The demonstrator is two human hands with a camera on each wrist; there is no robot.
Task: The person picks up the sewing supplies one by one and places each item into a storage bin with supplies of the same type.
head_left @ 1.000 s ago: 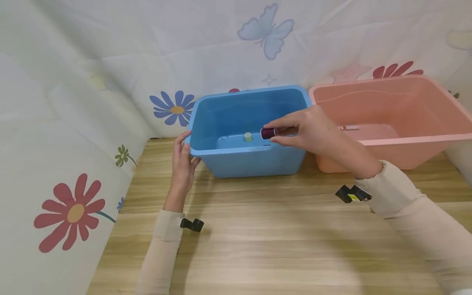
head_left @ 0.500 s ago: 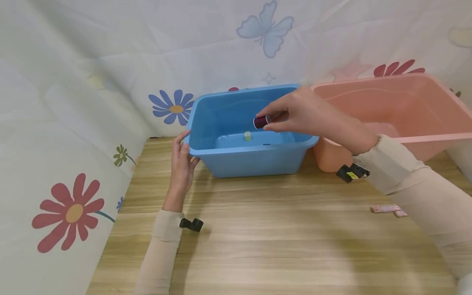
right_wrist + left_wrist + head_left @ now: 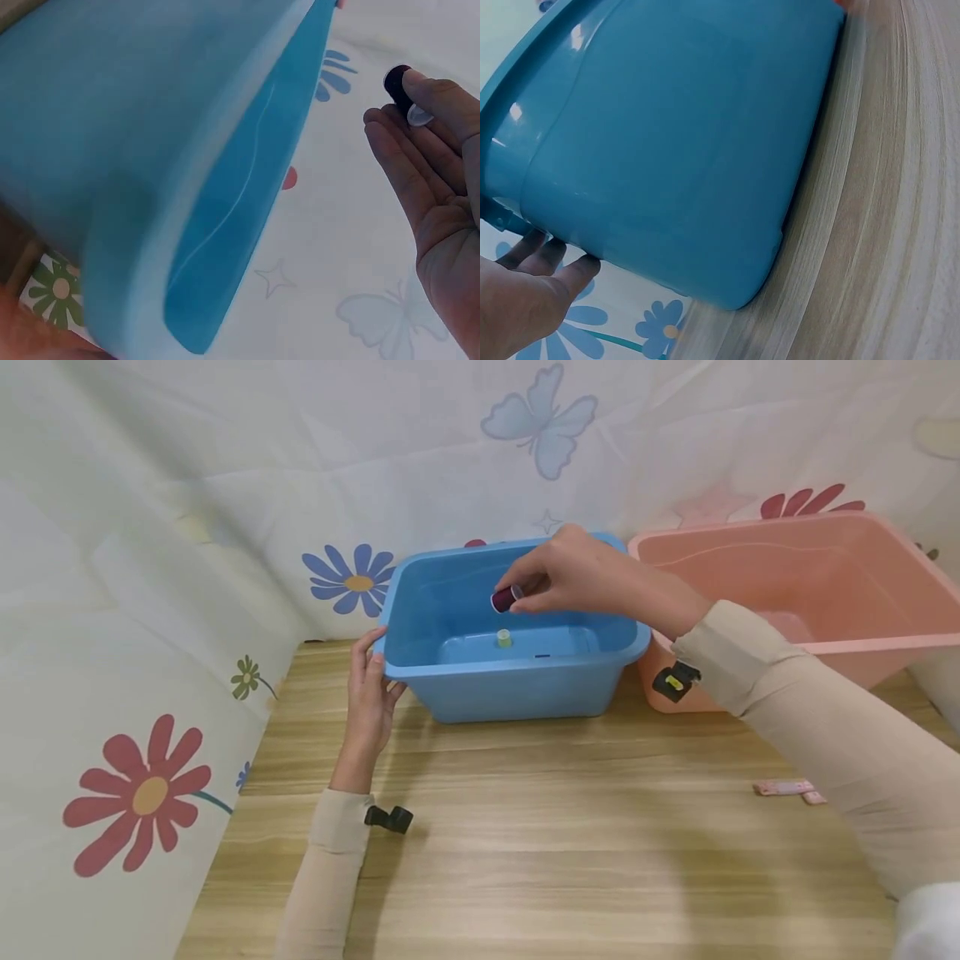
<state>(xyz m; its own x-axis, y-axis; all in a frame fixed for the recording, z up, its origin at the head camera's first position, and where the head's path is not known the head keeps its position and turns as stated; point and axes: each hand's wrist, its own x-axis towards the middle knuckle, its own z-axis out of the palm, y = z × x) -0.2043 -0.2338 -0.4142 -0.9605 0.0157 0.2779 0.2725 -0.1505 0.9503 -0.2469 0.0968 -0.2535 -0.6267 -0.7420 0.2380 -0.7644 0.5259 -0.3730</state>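
Nearest me, the wooden table point(image 3: 525, 827) runs out in front of the blue tub point(image 3: 517, 695), and to that tub's near right lies a pink patterned strip point(image 3: 782, 787). At the tub's left end my left hand point(image 3: 369, 697) grips the rim, fingers against the outside wall. Over the tub's opening my right hand point(image 3: 588, 575) pinches a maroon thread spool point(image 3: 506, 599) between thumb and fingertips; the spool is tilted and touches neither wall nor floor. Below it, on the tub floor, stands a pale green spool point(image 3: 504, 638). Right of the blue tub is a pink tub point(image 3: 795, 568), and behind both hangs a printed backdrop point(image 3: 420, 452).

My worry: let go from up here, the round spool could bounce, roll, or knock the pale green one over. A loose pinch could cause an early slip.

I count two hands, two tubs, two spools; whether the strip is one folded piece or two, I cannot tell.
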